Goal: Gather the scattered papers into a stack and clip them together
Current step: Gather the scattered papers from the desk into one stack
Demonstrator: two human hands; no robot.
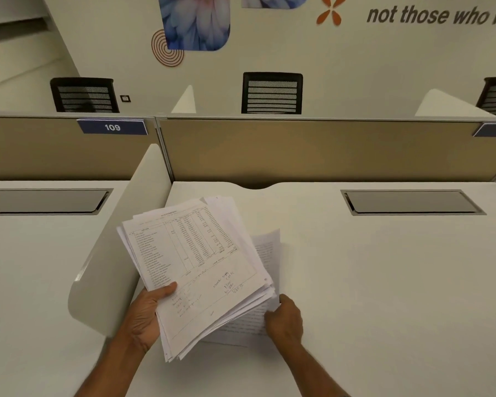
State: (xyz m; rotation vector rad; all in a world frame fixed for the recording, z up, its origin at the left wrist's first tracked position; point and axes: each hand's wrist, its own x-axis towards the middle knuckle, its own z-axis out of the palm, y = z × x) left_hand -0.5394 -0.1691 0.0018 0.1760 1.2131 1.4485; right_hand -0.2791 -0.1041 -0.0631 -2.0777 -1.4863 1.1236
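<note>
Left hand [148,313]: it holds the stack of papers [201,267] by the near left edge. The thumb lies on top of the first page. The other fingers are hidden under the stack.
Right hand [285,319]: its fingers [271,315] are curled onto the near edge of a loose sheet [267,253]. The thumb points up and touches the near right corner of the stack.
Stack of papers: it is thick and messy, and the pages fan out at the edges. It is tilted, with the far end to the right. The top page has a printed list of numbers and some handwriting near the bottom.
Loose sheet: it sits under the right side of the stack and pokes out to the right. It has lines of print on it.
Table [384,282]: it is white. The papers are over its left part, near a curved white side panel [112,253].
Grey flap [410,202]: it is set into the table, far off to the right of the papers.
Back wall of the table [298,150]: it is tan, with a blue sign [112,127] that says 109.
Behind it: a black chair [272,93] stands by a wall with pictures.
</note>
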